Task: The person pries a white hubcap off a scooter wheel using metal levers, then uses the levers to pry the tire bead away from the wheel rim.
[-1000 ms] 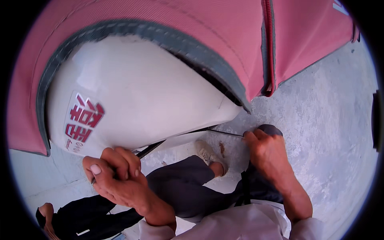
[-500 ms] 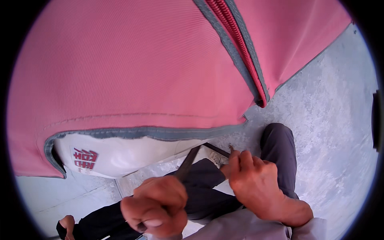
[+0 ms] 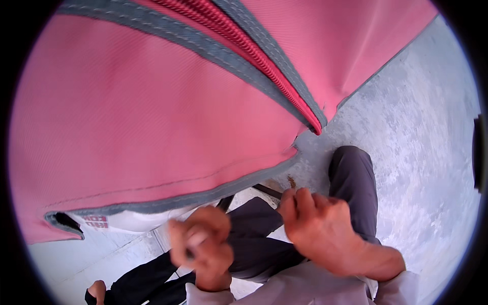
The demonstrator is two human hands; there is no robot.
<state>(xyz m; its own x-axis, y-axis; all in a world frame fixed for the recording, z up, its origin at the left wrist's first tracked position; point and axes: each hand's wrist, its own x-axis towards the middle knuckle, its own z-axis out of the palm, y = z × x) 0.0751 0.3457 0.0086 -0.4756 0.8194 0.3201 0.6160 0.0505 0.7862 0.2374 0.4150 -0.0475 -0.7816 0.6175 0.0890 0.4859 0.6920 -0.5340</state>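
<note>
Two dark straps [image 3: 268,191] converged toward the grey hem [image 3: 223,190] of the pink cover [image 3: 152,122], one up-left of the right hand [image 3: 328,234], its fingers clenched on it, the other up-right of the left hand [image 3: 203,246], fingers curled, too blurred to confirm grip.

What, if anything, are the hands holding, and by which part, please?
The right hand grips a dark strap by its nearer part; the blurred left hand seems to hold a dark strip likewise.
</note>
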